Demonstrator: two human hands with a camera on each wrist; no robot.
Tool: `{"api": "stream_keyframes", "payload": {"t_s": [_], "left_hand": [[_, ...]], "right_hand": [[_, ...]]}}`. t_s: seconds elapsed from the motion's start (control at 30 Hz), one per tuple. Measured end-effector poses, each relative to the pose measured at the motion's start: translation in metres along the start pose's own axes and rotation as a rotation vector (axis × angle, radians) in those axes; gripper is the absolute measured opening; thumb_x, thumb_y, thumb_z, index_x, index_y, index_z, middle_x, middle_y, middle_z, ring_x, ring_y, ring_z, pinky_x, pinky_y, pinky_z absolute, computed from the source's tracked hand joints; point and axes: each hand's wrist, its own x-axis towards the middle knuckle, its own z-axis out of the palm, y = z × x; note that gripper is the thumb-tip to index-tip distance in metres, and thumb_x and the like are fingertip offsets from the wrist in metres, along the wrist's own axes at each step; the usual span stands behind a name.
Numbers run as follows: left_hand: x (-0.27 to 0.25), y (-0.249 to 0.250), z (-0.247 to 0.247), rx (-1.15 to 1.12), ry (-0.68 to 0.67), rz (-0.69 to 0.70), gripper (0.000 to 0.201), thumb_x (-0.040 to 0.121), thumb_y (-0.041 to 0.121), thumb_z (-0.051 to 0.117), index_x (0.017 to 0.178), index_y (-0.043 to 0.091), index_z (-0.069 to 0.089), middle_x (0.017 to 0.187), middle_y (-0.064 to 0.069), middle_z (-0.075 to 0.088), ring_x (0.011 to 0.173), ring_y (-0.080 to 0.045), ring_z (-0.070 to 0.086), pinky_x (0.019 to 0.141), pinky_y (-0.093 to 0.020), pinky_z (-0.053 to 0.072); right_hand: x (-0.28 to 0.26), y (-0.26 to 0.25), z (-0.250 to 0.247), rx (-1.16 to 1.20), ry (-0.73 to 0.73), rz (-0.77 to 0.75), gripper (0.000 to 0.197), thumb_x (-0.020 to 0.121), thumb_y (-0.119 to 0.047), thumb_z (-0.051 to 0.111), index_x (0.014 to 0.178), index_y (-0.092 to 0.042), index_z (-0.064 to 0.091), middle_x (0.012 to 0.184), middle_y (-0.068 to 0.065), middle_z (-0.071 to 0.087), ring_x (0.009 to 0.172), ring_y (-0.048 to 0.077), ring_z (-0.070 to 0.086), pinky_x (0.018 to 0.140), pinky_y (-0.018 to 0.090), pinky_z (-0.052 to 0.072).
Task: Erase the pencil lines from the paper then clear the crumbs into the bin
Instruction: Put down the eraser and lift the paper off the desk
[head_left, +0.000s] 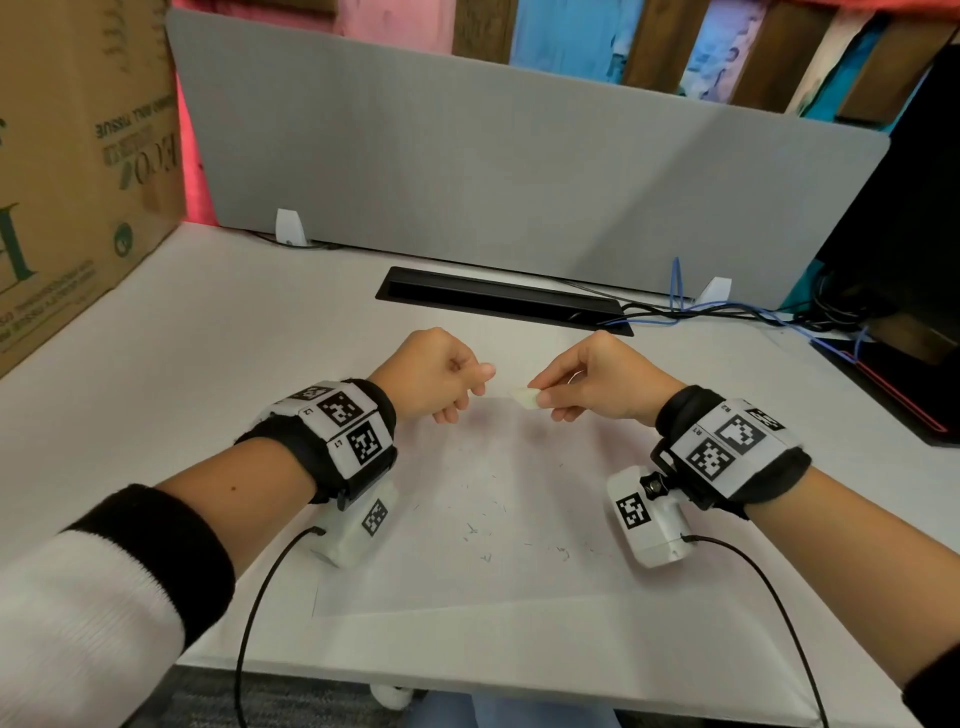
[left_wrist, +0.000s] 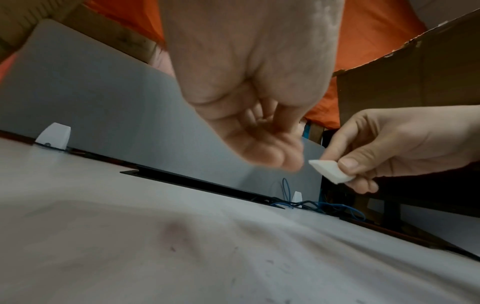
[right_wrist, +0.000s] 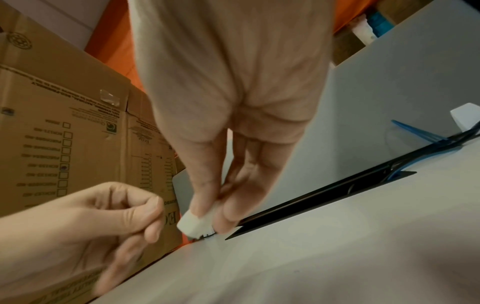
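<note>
A white sheet of paper (head_left: 493, 587) lies on the white desk (head_left: 182, 364), strewn with dark eraser crumbs (head_left: 485, 540) around its middle. Above the paper's far edge, my right hand (head_left: 545, 400) pinches a small white eraser (head_left: 525, 399) between thumb and fingers; the right wrist view shows the eraser (right_wrist: 193, 224) in that grip. My left hand (head_left: 470, 387) hovers just left of the eraser, fingers curled and thumb against the index finger. Nothing shows in it, and in the left wrist view the eraser (left_wrist: 330, 170) stays a short gap away. No bin is in view.
A big cardboard box (head_left: 67, 182) stands on the desk's left side. A grey divider panel (head_left: 467, 156) closes off the back, with a black cable slot (head_left: 498, 301) in front of it. Blue and black cables (head_left: 701, 312) run right toward a black device (head_left: 909, 312).
</note>
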Motion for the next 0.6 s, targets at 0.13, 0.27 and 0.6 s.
{"api": "stream_keyframes", "payload": {"t_s": [0.13,0.27,0.6], "left_hand": [[-0.001,0.004,0.006,-0.041,-0.163,0.007,0.013,0.094,0.018,0.054,0.101,0.012,0.062,0.079,0.003,0.062,0.072,-0.012,0.06,0.065,-0.019,0.052],[-0.001,0.006,0.01,-0.058,-0.176,0.037,0.018,0.088,0.017,0.063,0.097,0.002,0.066,0.077,-0.004,0.067,0.064,-0.007,0.063,0.062,-0.014,0.054],[0.002,-0.003,0.003,-0.018,-0.08,-0.041,0.026,0.099,0.006,0.036,0.104,-0.003,0.06,0.082,-0.008,0.062,0.064,-0.01,0.06,0.054,-0.011,0.049]], "right_hand": [[0.004,-0.003,0.004,0.022,0.03,-0.039,0.015,0.078,0.0,0.07,0.093,0.002,0.072,0.066,0.007,0.066,0.047,0.0,0.06,0.058,0.011,0.052],[0.003,-0.012,0.01,0.017,0.039,-0.062,0.009,0.077,-0.007,0.073,0.083,0.0,0.072,0.058,0.004,0.063,0.043,0.0,0.057,0.052,0.009,0.047],[0.007,-0.004,0.0,-0.176,0.055,0.032,0.009,0.082,-0.008,0.067,0.086,-0.002,0.07,0.059,0.005,0.063,0.039,0.003,0.054,0.047,0.01,0.047]]}}
